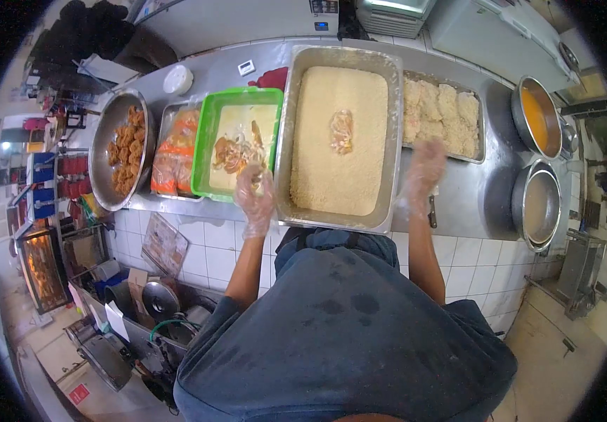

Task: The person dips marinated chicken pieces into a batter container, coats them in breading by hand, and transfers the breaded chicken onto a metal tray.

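Note:
My left hand, in a clear plastic glove, is at the near right corner of a green tray. Its fingers are bent and apart, with no piece visible in them. Pale batter and several raw meat pieces are in that tray. Straight ahead, one battered meat piece lies on the breadcrumbs in a deep metal pan. My right hand, also gloved, is between this pan and a metal tray of breaded cutlets. Its fingers are blurred.
On the left are a metal bowl of fried pieces and packaged orange bags. A knife lies near the counter's front edge. On the right stand a bowl of orange liquid and another metal bowl.

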Demonstrator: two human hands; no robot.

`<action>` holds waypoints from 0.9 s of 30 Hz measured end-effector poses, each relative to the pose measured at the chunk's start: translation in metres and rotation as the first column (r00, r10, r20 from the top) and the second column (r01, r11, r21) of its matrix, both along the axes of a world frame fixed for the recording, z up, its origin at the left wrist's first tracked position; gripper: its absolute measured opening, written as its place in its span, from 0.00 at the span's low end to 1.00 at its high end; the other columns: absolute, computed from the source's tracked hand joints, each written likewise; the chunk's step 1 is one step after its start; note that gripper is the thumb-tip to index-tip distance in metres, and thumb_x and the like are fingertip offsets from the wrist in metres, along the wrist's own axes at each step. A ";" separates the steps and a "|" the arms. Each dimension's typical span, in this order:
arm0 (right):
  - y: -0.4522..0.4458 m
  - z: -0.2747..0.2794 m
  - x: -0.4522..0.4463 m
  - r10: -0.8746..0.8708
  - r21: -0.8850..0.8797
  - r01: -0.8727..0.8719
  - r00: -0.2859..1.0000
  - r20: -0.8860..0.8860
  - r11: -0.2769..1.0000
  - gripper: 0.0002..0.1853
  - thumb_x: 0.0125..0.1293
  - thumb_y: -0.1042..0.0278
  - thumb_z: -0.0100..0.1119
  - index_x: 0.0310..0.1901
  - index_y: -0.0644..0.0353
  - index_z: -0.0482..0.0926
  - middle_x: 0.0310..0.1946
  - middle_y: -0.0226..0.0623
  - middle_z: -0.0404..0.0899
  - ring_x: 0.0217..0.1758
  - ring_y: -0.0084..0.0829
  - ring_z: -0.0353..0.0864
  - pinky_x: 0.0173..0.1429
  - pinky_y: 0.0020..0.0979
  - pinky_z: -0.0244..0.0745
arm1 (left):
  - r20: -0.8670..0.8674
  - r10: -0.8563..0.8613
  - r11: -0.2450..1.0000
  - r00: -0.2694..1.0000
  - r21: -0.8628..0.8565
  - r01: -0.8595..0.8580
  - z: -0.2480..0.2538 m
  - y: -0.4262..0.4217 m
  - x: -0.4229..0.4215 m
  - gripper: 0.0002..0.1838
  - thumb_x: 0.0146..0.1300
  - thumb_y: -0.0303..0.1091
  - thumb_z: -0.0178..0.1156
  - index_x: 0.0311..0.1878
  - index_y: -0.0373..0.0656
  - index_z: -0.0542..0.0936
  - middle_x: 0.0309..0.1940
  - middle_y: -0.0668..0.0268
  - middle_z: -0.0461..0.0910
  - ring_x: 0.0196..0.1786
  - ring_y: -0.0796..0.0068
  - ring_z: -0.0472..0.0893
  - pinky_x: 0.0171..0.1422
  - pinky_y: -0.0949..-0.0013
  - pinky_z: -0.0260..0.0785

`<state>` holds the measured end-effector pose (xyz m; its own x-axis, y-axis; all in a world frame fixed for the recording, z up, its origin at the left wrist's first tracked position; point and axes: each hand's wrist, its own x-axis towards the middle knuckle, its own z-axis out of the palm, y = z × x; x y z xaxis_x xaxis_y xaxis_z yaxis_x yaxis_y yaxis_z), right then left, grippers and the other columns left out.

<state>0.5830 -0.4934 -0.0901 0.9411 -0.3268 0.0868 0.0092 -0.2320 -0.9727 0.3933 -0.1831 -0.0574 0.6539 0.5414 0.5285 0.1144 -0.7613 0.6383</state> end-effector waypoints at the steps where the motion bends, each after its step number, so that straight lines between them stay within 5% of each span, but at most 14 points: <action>1: 0.018 0.016 -0.019 0.252 -0.092 -0.265 0.959 -0.132 0.960 0.30 0.68 0.58 0.65 0.64 0.71 0.71 0.60 0.58 0.76 0.62 0.48 0.75 0.65 0.42 0.70 | -0.001 0.023 1.000 1.000 -0.007 -0.023 -0.003 0.015 -0.001 0.13 0.60 0.28 0.69 0.47 0.41 0.81 0.38 0.59 0.83 0.36 0.64 0.82 0.41 0.64 0.76; 2: 0.036 0.026 -0.032 0.464 -0.144 -0.514 0.841 -0.278 0.846 0.34 0.66 0.55 0.67 0.65 0.71 0.70 0.60 0.61 0.75 0.64 0.49 0.75 0.65 0.42 0.70 | 0.001 0.043 0.999 0.999 -0.013 -0.043 -0.004 0.029 -0.002 0.13 0.60 0.28 0.69 0.47 0.41 0.81 0.37 0.59 0.82 0.36 0.65 0.82 0.41 0.65 0.76; 4: 0.066 -0.029 -0.053 0.464 -0.583 -0.623 0.781 -0.419 0.522 0.48 0.57 0.39 0.72 0.68 0.71 0.68 0.59 0.61 0.76 0.64 0.53 0.76 0.67 0.44 0.70 | 0.003 0.073 0.997 0.997 0.006 -0.073 -0.013 0.055 -0.001 0.13 0.61 0.29 0.68 0.49 0.40 0.81 0.39 0.57 0.84 0.40 0.60 0.84 0.45 0.60 0.77; 7: 0.092 -0.084 -0.067 0.315 -0.822 -0.386 0.910 -0.268 0.418 0.61 0.46 0.28 0.73 0.70 0.71 0.65 0.62 0.62 0.75 0.68 0.56 0.73 0.72 0.46 0.67 | -0.099 0.164 0.985 0.982 0.077 -0.156 -0.036 0.104 -0.004 0.15 0.63 0.34 0.68 0.51 0.42 0.83 0.43 0.55 0.85 0.44 0.57 0.85 0.49 0.58 0.78; 10: 0.116 -0.055 -0.068 0.263 -0.508 -0.682 0.699 -0.665 0.527 0.64 0.41 0.26 0.75 0.72 0.69 0.64 0.65 0.63 0.72 0.70 0.57 0.71 0.73 0.47 0.65 | -0.150 0.123 0.992 0.981 0.052 -0.117 -0.042 0.137 0.004 0.15 0.64 0.35 0.65 0.52 0.39 0.80 0.44 0.50 0.84 0.45 0.50 0.84 0.52 0.54 0.77; 13: 0.115 -0.093 -0.094 0.313 -0.487 -0.730 0.661 -0.682 0.479 0.64 0.40 0.28 0.76 0.72 0.68 0.64 0.62 0.61 0.75 0.68 0.54 0.73 0.71 0.45 0.68 | -0.390 0.104 0.994 0.915 0.060 -0.087 -0.058 0.156 0.029 0.15 0.62 0.38 0.64 0.49 0.42 0.83 0.42 0.51 0.86 0.43 0.51 0.85 0.49 0.54 0.78; 16: 0.113 -0.118 -0.108 0.295 -0.339 -0.837 0.484 -0.824 0.429 0.58 0.47 0.33 0.76 0.72 0.68 0.64 0.58 0.54 0.80 0.64 0.50 0.77 0.66 0.45 0.72 | -0.646 0.047 0.999 0.761 0.029 -0.037 -0.046 0.154 0.053 0.16 0.61 0.43 0.63 0.46 0.43 0.85 0.40 0.51 0.86 0.42 0.51 0.86 0.49 0.55 0.79; 18: 0.093 -0.158 -0.102 0.510 0.010 -0.862 0.291 -0.809 0.506 0.51 0.53 0.40 0.74 0.71 0.67 0.66 0.56 0.50 0.81 0.63 0.47 0.78 0.66 0.44 0.72 | -0.757 0.042 0.997 0.652 0.071 0.019 -0.059 0.163 0.066 0.18 0.62 0.47 0.62 0.45 0.43 0.85 0.39 0.51 0.86 0.43 0.51 0.86 0.49 0.55 0.79; 20: 0.091 -0.150 -0.089 0.624 0.334 -0.690 0.217 -0.751 0.642 0.44 0.59 0.46 0.72 0.70 0.66 0.67 0.55 0.49 0.81 0.61 0.45 0.78 0.66 0.43 0.72 | -0.821 0.071 0.986 0.567 0.144 0.084 -0.106 0.174 0.092 0.19 0.62 0.49 0.61 0.45 0.43 0.85 0.40 0.50 0.86 0.44 0.52 0.86 0.50 0.54 0.80; 22: 0.108 -0.069 -0.075 0.635 0.578 -0.273 0.225 -0.739 0.769 0.38 0.63 0.53 0.70 0.69 0.66 0.69 0.55 0.48 0.81 0.60 0.44 0.78 0.66 0.43 0.72 | -0.819 0.052 0.996 0.571 0.085 0.031 -0.093 0.161 0.108 0.19 0.66 0.49 0.57 0.44 0.43 0.85 0.42 0.49 0.86 0.47 0.52 0.86 0.52 0.51 0.78; 25: 0.134 0.005 -0.058 0.502 0.658 0.194 0.504 -0.703 0.728 0.29 0.67 0.58 0.67 0.65 0.64 0.73 0.56 0.43 0.81 0.59 0.41 0.80 0.65 0.39 0.74 | -0.853 -0.035 0.993 0.520 0.030 0.115 -0.104 0.158 0.117 0.19 0.69 0.47 0.54 0.44 0.41 0.85 0.44 0.49 0.86 0.50 0.51 0.85 0.55 0.49 0.77; 27: 0.145 -0.006 -0.071 0.388 0.286 -0.281 0.801 -0.455 0.916 0.30 0.69 0.56 0.65 0.65 0.64 0.72 0.59 0.46 0.79 0.61 0.42 0.78 0.67 0.40 0.72 | -0.841 -0.043 0.990 0.539 0.038 0.139 -0.125 0.164 0.134 0.20 0.68 0.48 0.56 0.44 0.41 0.86 0.44 0.48 0.86 0.50 0.51 0.86 0.55 0.50 0.77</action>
<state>0.5116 -0.3489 -0.0961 0.8918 0.0574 -0.4489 -0.4411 -0.1108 -0.8906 0.5269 -0.0191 -0.1823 0.8665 0.4351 -0.2446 0.4865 -0.8458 0.2191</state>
